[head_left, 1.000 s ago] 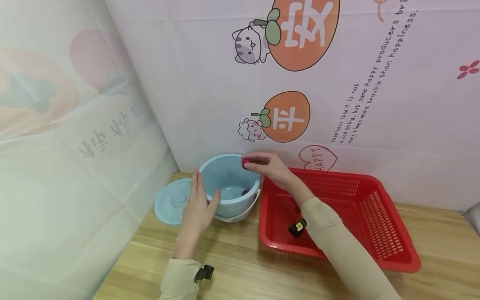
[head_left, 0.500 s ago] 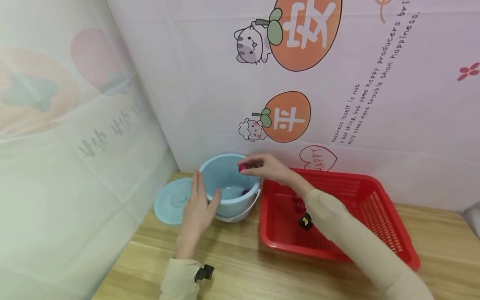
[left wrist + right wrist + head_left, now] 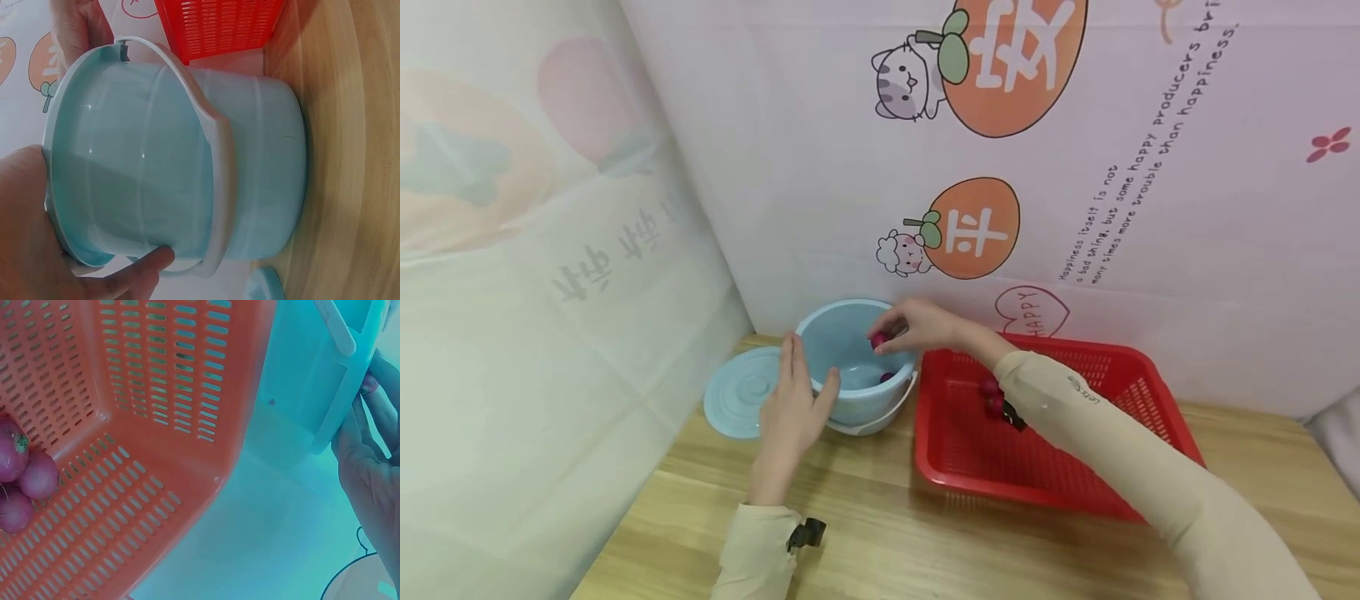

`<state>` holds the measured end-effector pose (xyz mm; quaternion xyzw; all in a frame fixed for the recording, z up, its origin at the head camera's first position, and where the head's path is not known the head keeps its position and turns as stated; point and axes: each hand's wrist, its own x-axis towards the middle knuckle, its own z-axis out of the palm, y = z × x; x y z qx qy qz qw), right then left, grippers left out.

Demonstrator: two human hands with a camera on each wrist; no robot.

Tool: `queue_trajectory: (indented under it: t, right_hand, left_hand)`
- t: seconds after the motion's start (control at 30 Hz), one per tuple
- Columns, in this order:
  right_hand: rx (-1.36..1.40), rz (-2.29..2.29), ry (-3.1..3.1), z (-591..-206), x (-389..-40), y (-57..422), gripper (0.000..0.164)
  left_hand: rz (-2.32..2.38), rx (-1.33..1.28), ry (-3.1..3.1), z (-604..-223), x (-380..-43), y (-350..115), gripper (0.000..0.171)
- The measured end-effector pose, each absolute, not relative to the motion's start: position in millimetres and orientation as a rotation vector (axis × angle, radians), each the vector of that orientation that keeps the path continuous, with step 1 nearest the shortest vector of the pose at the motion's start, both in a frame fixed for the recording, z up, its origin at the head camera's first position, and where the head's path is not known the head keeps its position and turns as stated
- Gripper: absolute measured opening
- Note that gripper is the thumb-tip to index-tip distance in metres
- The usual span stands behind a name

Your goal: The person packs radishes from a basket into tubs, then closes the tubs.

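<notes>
Light-blue plastic shows in the bucket [image 3: 861,408], where the left hand [image 3: 793,412] rests against the side with its fingers extended, much as a second ago. The right hand [image 3: 921,325] pinches a radish [image 3: 878,340] between thumb and fingers; it was at the rim earlier and is now lower, within the bucket's mouth. Another radish lies on the bucket floor, as before. With the right forearm shifted, more radishes [image 3: 990,388] show in the red basket [image 3: 1037,467]. The blue lid [image 3: 741,393] stays beside the bucket.
</notes>
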<state>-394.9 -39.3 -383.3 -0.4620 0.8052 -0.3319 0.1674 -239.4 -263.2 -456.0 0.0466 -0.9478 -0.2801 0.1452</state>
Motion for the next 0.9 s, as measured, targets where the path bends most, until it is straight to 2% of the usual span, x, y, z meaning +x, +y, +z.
queue_trajectory:
  t: [0.27, 0.47, 0.53, 0.77, 0.9]
  right_hand:
    - [-1.317, -0.961, 2.286, -388, -396, -34, 0.032]
    - [-1.220, -0.970, 2.207, -384, -389, -36, 0.066]
    - [-1.210, -0.966, 2.184, -383, -387, -36, 0.073]
    - [-1.196, -0.989, 2.165, -383, -386, -28, 0.067]
    - [-1.209, -1.039, 2.148, -385, -386, -28, 0.056]
  left_hand:
    - [-0.815, 0.128, -2.737, -455, -238, -259, 0.087]
    - [-0.802, 0.153, -2.751, -455, -236, -264, 0.087]
    - [-0.799, 0.158, -2.755, -455, -235, -265, 0.088]
    - [-0.817, 0.118, -2.753, -455, -238, -259, 0.088]
    - [-0.816, 0.135, -2.747, -456, -235, -260, 0.088]
